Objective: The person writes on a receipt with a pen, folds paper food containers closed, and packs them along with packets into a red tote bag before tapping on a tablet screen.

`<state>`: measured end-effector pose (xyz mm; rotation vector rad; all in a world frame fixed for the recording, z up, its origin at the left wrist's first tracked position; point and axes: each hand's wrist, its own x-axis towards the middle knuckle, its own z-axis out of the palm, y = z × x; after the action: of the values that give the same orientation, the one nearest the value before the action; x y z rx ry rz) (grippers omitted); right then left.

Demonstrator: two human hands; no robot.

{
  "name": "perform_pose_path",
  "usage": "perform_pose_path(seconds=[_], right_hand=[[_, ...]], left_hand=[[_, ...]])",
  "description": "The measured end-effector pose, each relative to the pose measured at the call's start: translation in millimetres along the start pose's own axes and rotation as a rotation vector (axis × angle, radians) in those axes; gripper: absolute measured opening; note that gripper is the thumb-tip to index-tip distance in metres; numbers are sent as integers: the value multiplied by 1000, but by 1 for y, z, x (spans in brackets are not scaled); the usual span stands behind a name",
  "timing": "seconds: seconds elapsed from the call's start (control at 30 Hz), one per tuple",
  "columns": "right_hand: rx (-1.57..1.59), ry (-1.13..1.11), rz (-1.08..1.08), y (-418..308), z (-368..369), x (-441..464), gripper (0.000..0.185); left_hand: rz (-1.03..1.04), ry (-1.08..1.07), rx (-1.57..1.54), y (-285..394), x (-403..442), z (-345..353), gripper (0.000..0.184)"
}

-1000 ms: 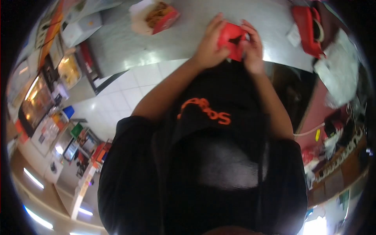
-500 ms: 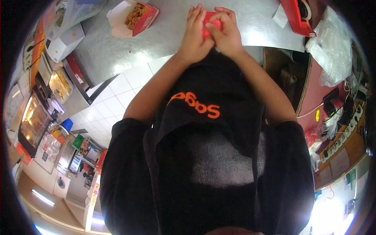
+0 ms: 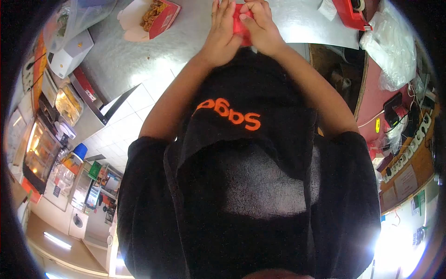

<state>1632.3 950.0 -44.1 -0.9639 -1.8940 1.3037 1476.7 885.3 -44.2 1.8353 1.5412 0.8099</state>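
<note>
Both hands are together at the top of the view, over the metal counter, around a small red object [image 3: 240, 28] that looks like folded card. My left hand [image 3: 223, 35] presses along its left side, fingers long and close together, thumb toward the near end. Bent fingers and the thumb of my right hand [image 3: 261, 28] grip it from the right. Much of the object is hidden by the hands, so its exact kind is unclear. Left of them on the counter stands an open red and white takeaway box [image 3: 162, 23] with fried food [image 3: 151, 18] inside.
The metal counter [image 3: 116, 51] spans the top. A red tape dispenser [image 3: 348, 16] and a white paper slip [image 3: 328, 8] lie at right, beside clear plastic bags [image 3: 390, 51]. A white box [image 3: 69, 53] stands at left. Below the counter's right side are shelves.
The view has shifted, so the counter, box and hands sit slightly higher and further left. Both hands stay around the red object, the right fingers and thumb slightly shifted.
</note>
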Motion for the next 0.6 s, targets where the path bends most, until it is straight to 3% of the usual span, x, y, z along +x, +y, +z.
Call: perform_pose_path(seconds=[0.07, 0.17, 0.3, 0.37, 0.43, 0.6], right_hand=[[4, 17, 6, 4, 0, 2, 18], [77, 79, 20, 4, 2, 0, 14], [-60, 12, 11, -5, 2, 1, 13], [-77, 24, 20, -4, 4, 1, 14], [-3, 119, 16, -2, 4, 3, 15], [-78, 95, 27, -7, 7, 1, 16]], left_hand=[[108, -147, -8, -3, 1, -14, 78], [63, -266, -74, -2, 6, -33, 82], [79, -233, -60, -16, 3, -26, 84], [276, -77, -91, -19, 5, -15, 79], [229, -79, -74, -13, 4, -12, 77], [158, -18, -62, -5, 4, -4, 76]])
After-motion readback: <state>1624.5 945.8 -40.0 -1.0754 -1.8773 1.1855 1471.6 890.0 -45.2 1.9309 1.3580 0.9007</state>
